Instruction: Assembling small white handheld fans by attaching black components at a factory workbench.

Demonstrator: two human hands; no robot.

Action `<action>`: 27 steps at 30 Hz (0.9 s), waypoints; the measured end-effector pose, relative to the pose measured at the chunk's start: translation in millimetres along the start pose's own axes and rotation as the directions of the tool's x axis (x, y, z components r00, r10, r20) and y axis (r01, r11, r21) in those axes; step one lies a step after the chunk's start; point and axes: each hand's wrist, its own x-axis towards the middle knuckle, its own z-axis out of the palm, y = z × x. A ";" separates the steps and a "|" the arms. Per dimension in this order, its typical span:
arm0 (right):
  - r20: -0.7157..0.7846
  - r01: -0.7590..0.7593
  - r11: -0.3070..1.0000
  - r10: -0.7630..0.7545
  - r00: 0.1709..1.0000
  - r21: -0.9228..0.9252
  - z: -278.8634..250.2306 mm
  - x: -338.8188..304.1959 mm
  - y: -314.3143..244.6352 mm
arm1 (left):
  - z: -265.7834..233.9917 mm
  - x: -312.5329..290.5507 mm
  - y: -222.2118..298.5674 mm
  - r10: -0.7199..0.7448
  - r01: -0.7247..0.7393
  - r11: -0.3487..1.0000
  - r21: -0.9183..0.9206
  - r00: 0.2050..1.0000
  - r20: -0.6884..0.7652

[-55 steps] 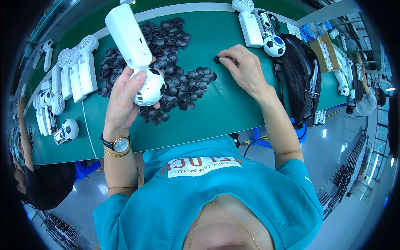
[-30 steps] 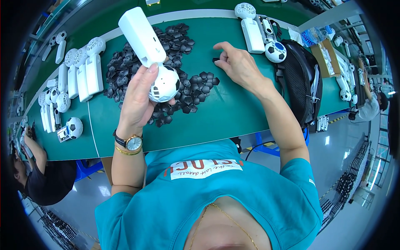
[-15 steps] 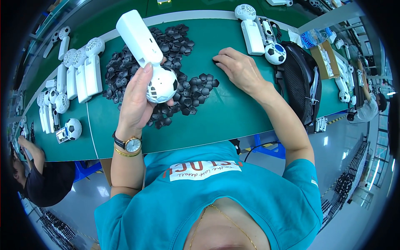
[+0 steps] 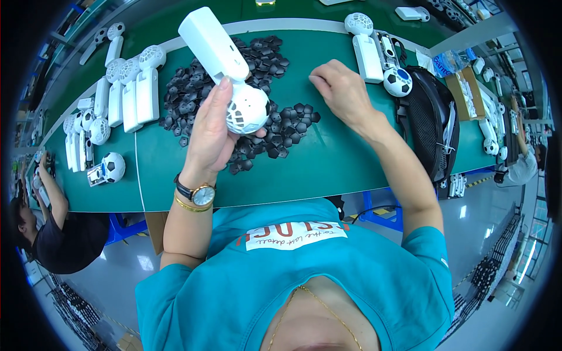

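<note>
In my left hand (image 4: pixel 212 128) is a white handheld device (image 4: pixel 213 44) with a long rectangular body and a round football-patterned head (image 4: pixel 248 110). The fingers wrap round its neck and ball. The ball shows slotted openings and a mostly white face with small holes, with a black patch at its right edge. Beneath it on the table lies a heap of black pentagon pieces (image 4: pixel 295 123). My right hand (image 4: pixel 345 90) hovers over the green table to the right of the heap, its fingers curled together. Whatever is between those fingertips is hidden.
Several white ball-headed devices (image 4: pixel 146 93) stand at the left, near an opened unit (image 4: pixel 108 169). To the right are another device (image 4: pixel 367 55), a football-headed unit (image 4: pixel 398 82), a black backpack (image 4: pixel 430 123), a cardboard box (image 4: pixel 466 90) and a water bottle (image 4: pixel 451 63). A co-worker (image 4: pixel 64 234) sits at left.
The ball has turned in my left hand, so its black patches mostly face away. My right fingers have curled in; the small black piece seen at their tips is now out of sight.
</note>
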 end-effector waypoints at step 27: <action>0.089 -0.248 0.220 0.553 0.829 0.943 -2.5 7.4 -103.6 | 12.6 2.0 -27.0 0.383 -0.363 0.880 0.306 0.924 -0.007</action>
